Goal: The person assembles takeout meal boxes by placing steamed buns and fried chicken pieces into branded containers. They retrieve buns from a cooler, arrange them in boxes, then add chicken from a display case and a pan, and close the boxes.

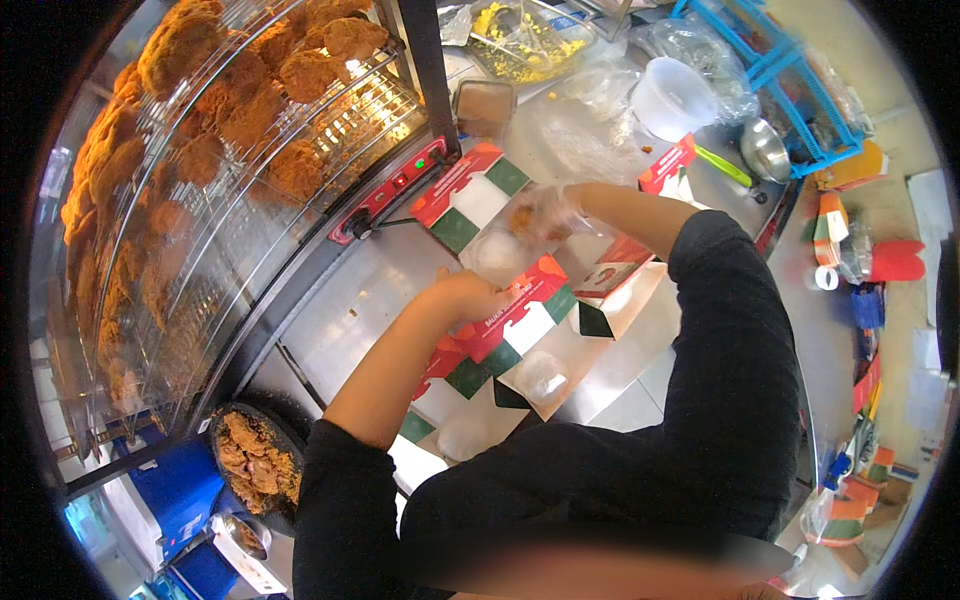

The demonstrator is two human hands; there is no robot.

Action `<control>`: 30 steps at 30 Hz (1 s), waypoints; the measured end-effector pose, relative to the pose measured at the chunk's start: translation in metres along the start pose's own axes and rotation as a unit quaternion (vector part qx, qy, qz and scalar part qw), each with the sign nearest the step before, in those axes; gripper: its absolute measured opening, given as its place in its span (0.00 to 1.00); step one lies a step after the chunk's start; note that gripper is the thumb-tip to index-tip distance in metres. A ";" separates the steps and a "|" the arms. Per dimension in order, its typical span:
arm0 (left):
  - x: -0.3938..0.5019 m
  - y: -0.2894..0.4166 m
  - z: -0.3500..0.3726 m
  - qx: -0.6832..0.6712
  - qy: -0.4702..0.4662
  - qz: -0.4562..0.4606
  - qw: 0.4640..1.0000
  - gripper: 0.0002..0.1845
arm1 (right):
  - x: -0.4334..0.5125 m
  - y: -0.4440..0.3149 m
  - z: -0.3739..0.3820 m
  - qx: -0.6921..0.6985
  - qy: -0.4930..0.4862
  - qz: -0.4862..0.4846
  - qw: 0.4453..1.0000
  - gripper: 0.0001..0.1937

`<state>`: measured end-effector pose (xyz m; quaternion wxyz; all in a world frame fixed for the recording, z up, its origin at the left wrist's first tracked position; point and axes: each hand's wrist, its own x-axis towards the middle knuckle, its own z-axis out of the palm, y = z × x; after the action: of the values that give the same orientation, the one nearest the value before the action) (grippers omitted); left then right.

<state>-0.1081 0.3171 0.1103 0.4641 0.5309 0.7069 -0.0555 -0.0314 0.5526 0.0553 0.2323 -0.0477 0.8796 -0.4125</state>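
My left hand [469, 296] rests at the edge of an unfolded red, white and green cardboard food box [517, 307]; whether its fingers grip the card cannot be told. Blurred and in a clear plastic glove, my right hand [551, 214] is over another unfolded box [480, 195], around a brown fried piece of food [525, 219]. Beside that piece lies a white rounded mound, perhaps rice [501, 253]. Similar mounds sit in the nearer boxes, one of them wrapped-looking and white [541, 375]. A further open box [619, 270] stands to the right.
At the left stands a glass warming cabinet [247, 217] with fried chicken on wire racks. Behind the boxes are a tray of yellow bits [525, 45], a white plastic tub [675, 97], a green-handled utensil [724, 166] and a blue basket [810, 97]. A dark bowl of fried pieces [255, 461] sits lower left.
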 end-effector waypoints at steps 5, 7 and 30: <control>-0.003 -0.003 0.005 0.033 -0.008 0.013 0.999 0.30 | 0.016 0.024 0.000 -0.306 0.032 -0.208 0.928 0.19; -0.006 0.002 0.003 0.061 -0.004 0.009 0.998 0.28 | 0.010 0.006 -0.019 -0.267 0.005 -0.163 0.950 0.18; -0.412 -0.100 0.429 -0.598 0.389 -0.156 0.683 0.19 | 0.286 -0.500 0.372 -0.360 -0.057 -0.433 0.824 0.28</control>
<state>0.0701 -0.2588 0.1221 0.3512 -0.0036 0.7797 0.5184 -0.1727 -0.1155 0.1181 0.0455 -0.5274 0.8396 -0.1215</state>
